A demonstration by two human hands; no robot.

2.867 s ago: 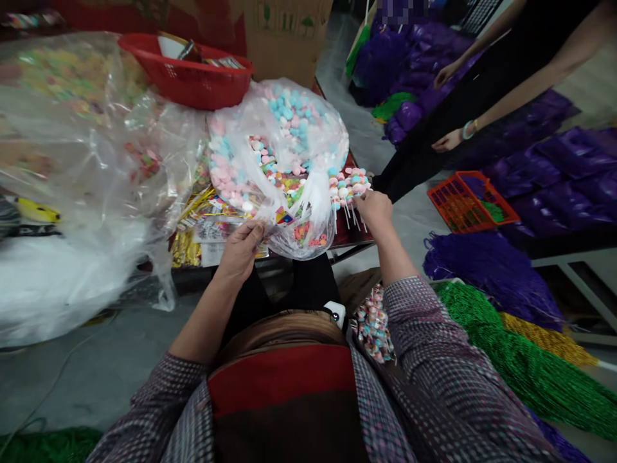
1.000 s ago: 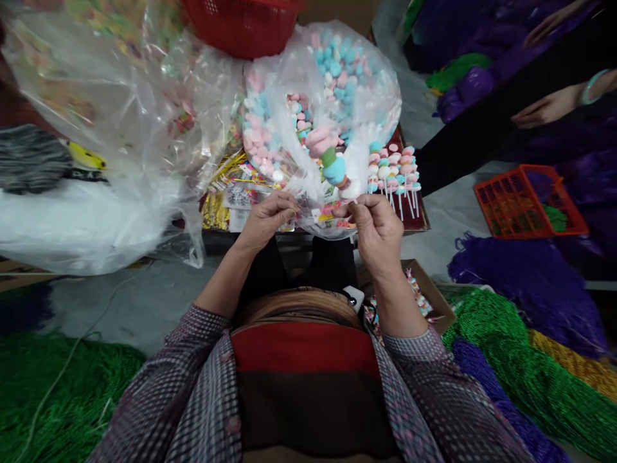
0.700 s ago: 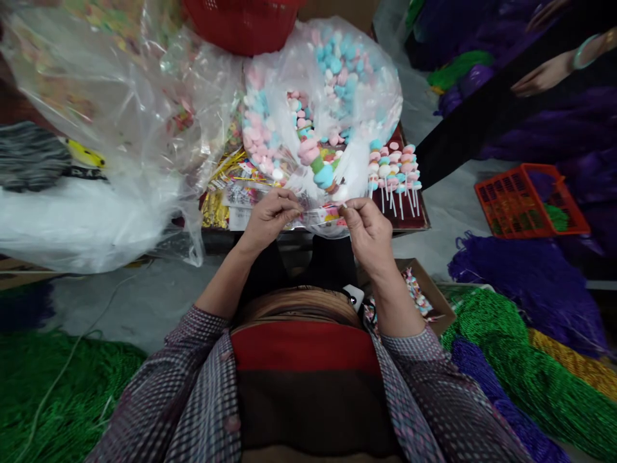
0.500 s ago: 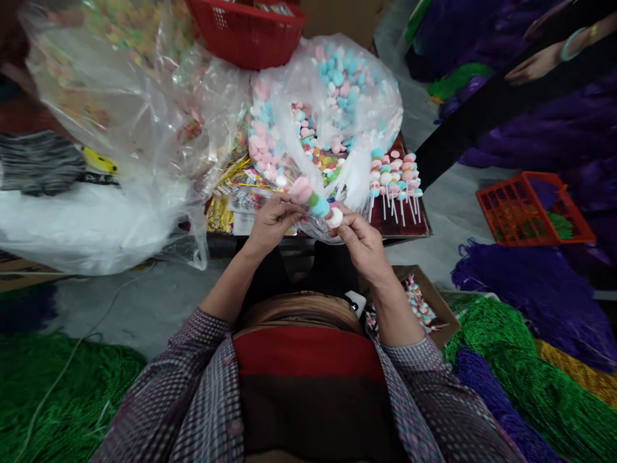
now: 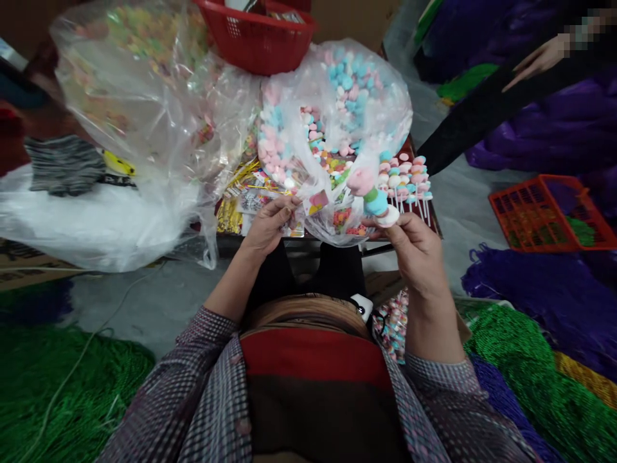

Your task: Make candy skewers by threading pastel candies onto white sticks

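Note:
My right hand [image 5: 417, 247] pinches the lower end of a candy skewer [image 5: 373, 196] with pink, green, blue and white pieces, tilted up to the left. My left hand [image 5: 274, 225] holds a small clear wrapper with a pink and yellow print [image 5: 315, 202] between thumb and fingers. Behind both hands lies an open plastic bag of pink, blue and white candies [image 5: 351, 83]. Finished-looking candy skewers on white sticks [image 5: 407, 177] lie at the table's right corner. Gold twist ties [image 5: 229, 215] are just beyond my left hand.
A red basket [image 5: 258, 38] stands behind the bags. A large clear bag of gummy candy [image 5: 144, 83] fills the left. Below the table, wrapped candies [image 5: 395, 321] sit by my right forearm. An orange crate [image 5: 549, 212] is on the floor. Another person's hand [image 5: 542, 61] shows at upper right.
My right hand has moved right with the skewer, away from my left hand. The printed wrapper now shows at my left fingertips.

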